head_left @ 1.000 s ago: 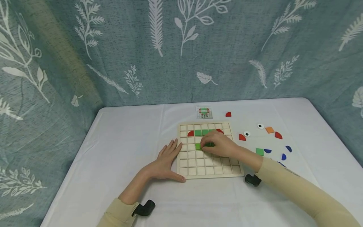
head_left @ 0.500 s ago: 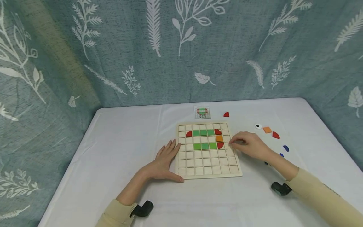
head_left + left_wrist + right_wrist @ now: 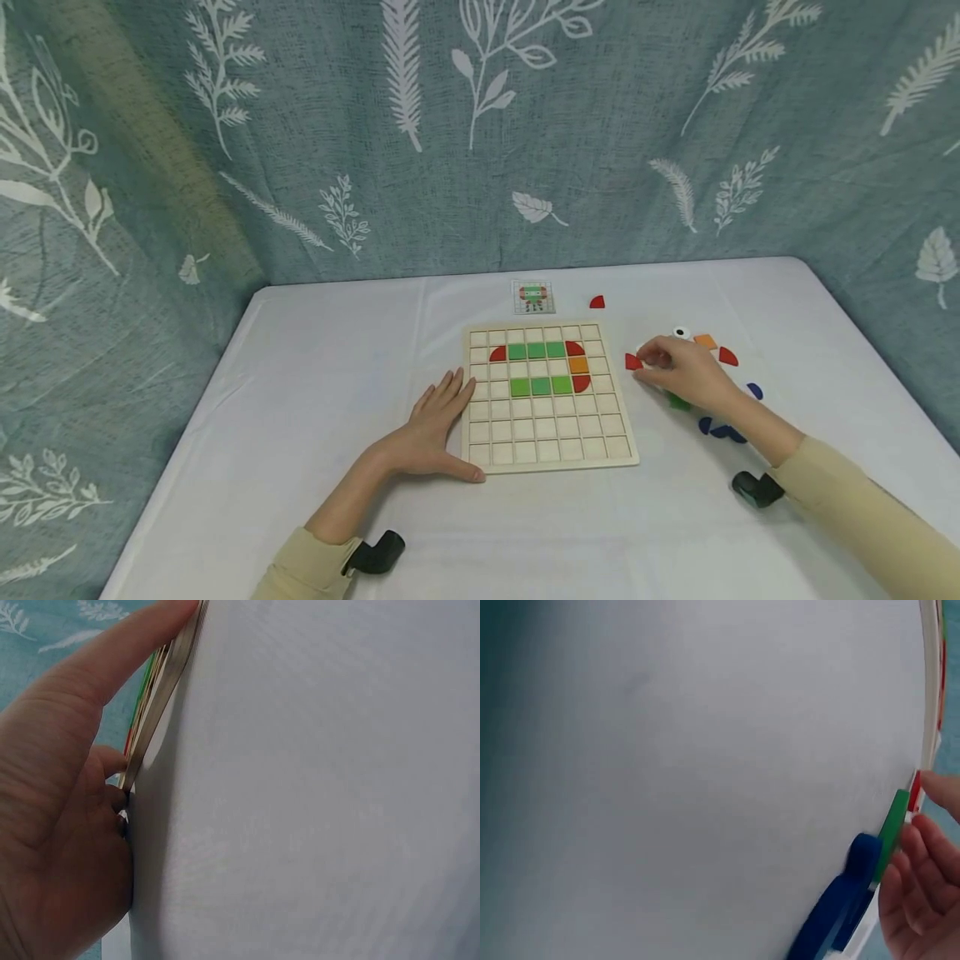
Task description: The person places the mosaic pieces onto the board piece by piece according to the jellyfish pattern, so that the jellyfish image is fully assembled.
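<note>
My left hand point(image 3: 431, 433) lies with fingers spread on the left edge of a wooden grid board point(image 3: 551, 450), its thumb at the near left corner. On the board are green squares point(image 3: 536, 351), an orange square point(image 3: 578, 365) and red quarter-circle pieces point(image 3: 498, 354). To the right of the board, my right hand point(image 3: 690, 375) pinches another red quarter-circle piece point(image 3: 632, 362) on the cloth with thumb and forefinger. In the right wrist view the thumb touches that red piece point(image 3: 915, 791), beside a loose green square point(image 3: 892, 832).
Behind the board lies a small pattern card point(image 3: 533, 297), with a red piece point(image 3: 597, 302) to its right. Around my right hand are an eye disc point(image 3: 681, 332), an orange piece point(image 3: 705, 342), a red piece point(image 3: 728, 357) and several blue pieces point(image 3: 726, 432).
My right hand has moved from the green row on the board to the loose red piece at the right. The green squares stay on the board. My left hand stays at the board's edge.
</note>
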A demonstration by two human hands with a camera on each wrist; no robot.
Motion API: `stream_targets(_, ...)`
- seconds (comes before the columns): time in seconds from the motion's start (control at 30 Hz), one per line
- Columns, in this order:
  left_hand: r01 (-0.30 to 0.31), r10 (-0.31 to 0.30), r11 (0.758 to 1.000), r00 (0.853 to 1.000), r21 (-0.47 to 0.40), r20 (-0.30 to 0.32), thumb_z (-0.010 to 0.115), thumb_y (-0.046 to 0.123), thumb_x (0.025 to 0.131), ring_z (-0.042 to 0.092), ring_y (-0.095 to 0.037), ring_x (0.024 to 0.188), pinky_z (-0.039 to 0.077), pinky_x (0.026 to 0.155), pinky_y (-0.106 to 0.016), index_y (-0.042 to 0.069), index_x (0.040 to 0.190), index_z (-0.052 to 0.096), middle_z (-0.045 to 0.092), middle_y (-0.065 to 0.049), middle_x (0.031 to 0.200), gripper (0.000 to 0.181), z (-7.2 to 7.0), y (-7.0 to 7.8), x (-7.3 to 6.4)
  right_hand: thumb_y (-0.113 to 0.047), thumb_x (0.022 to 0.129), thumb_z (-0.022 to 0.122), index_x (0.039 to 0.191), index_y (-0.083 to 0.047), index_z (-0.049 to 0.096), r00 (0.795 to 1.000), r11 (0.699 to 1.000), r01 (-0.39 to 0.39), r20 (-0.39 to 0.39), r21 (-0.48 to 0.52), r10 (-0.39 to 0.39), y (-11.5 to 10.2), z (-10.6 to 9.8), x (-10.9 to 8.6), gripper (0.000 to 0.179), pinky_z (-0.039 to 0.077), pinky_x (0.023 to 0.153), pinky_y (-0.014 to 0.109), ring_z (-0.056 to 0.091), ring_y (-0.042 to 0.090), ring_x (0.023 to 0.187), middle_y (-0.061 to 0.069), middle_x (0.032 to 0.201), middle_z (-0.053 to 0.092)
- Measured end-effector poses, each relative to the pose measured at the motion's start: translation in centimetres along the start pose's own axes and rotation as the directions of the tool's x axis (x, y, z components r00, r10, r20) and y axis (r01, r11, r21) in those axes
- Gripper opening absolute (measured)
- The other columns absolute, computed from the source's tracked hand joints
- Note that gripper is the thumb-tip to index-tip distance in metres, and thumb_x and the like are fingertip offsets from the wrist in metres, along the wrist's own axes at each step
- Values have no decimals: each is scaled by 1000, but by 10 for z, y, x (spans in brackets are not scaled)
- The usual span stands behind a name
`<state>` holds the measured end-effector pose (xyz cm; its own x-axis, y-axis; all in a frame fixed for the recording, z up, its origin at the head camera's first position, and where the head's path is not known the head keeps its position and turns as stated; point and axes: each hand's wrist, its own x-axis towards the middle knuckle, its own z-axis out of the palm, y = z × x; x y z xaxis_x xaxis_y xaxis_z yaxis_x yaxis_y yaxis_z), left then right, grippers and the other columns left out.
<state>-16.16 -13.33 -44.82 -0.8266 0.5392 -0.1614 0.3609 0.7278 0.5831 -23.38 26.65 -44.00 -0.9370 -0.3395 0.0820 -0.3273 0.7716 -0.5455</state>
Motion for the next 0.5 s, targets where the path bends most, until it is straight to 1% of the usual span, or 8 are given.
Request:
stream_targets(0.13, -1, 1, 1000, 1000, -2, 2, 83, 55, 68, -12, -27, 148, -3, 117, -50, 4, 156, 7, -7, -13, 162, 127, 0, 1, 1, -24, 87, 76, 103, -4, 70, 1000, 999, 5, 4, -53, -5, -3, 4, 8, 27, 47, 69, 35, 53, 20, 79, 6, 92, 66)
stream_targets(0.23, 1, -1, 1000, 1000, -6, 2, 83, 54, 68, -12, -27, 148, -3, 117, -50, 3, 156, 7, -7, -13, 162, 127, 0, 1, 1, -20, 87, 75, 104, -5, 70, 999, 997, 42, 26, -65, -40, -2, 4, 10, 24, 49, 75, 39, 56, 22, 84, 7, 96, 67)
stream_targets(0.37, 2, -2, 1000, 1000, -1, 0, 83, 54, 68, -12, -27, 148, -3, 117, -50, 3, 156, 7, -7, -14, 162, 127, 0, 1, 1, -7, 87, 71, 108, -6, 72, 992, 994, 108, 72, -15, -106, 0, 0, 10, 22, 48, 84, 46, 58, 28, 98, 9, 106, 67)
stream_targets(0.43, 3, -3, 1000, 1000, 4, 0, 83, 54, 68, -12, -27, 148, -3, 117, -50, 3, 156, 7, -7, -14, 162, 127, 0, 1, 1, -4, 86, 69, 111, -6, 72, 989, 993, 117, 89, 17, -118, 0, -1, 9, 24, 48, 88, 48, 58, 30, 103, 10, 110, 66)
stream_targets(0.5, 6, -6, 1000, 1000, 6, 2, 83, 54, 68, -12, -27, 148, -3, 117, -49, 3, 156, 7, -8, -13, 162, 127, 0, 1, 1, -5, 87, 70, 112, -6, 71, 990, 994, 105, 95, 32, -108, 1, -2, 7, 25, 48, 89, 50, 58, 32, 105, 12, 113, 65)
